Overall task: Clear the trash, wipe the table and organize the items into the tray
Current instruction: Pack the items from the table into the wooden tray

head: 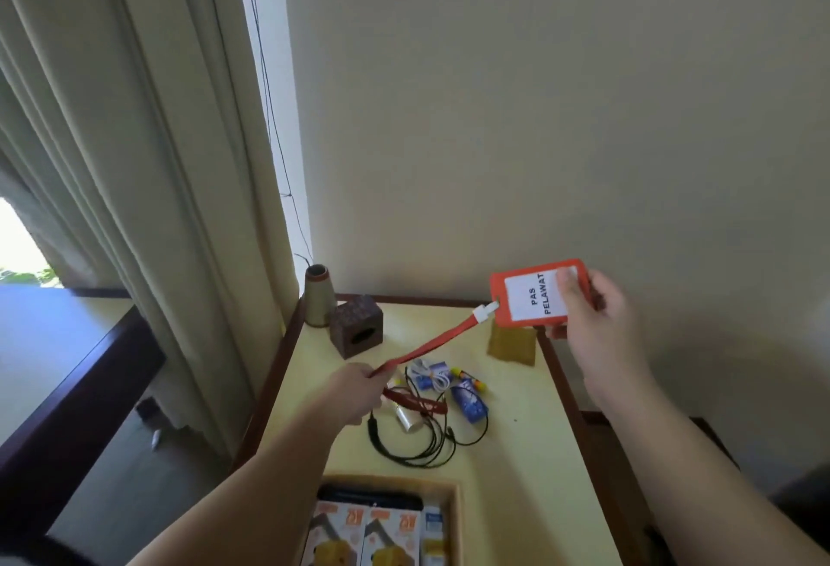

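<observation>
At right of centre, the right hand [593, 314] pinches an orange badge holder [539, 291] between thumb and fingers, raised above the table [516, 453]. Its red strap [431, 345] runs down-left to the left hand [359, 390], whose fingers curl round it. The tray [453, 520] sits at bottom centre, cables [417, 440] lying above it.

1 orange badge holder [539, 291] in right hand [593, 318]. 1 lanyard strap [431, 347] in left hand [355, 390]. Just right of left hand: 2 blue packets [469, 401], 1 black cable [417, 440]. Beyond it: 1 wooden cube [357, 325], 1 cone [318, 296].
</observation>
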Demonstrator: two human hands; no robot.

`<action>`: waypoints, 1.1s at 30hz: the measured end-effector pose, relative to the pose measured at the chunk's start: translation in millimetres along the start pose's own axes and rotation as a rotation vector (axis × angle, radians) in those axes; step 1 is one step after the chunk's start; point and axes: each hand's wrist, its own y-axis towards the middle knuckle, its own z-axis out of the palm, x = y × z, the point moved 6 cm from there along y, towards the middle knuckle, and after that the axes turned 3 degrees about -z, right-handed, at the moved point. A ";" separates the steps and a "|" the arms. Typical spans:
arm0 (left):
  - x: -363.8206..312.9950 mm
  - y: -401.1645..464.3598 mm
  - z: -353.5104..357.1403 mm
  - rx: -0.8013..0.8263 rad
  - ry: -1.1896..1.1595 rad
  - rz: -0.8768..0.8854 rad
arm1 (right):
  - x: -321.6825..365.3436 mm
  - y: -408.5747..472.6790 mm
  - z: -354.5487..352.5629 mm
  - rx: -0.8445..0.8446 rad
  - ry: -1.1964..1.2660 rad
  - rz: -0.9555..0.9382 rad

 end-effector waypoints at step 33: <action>51.3 65.5 190.0 0.422 0.794 0.056 | -94.4 92.0 -19.7 -0.238 0.556 0.295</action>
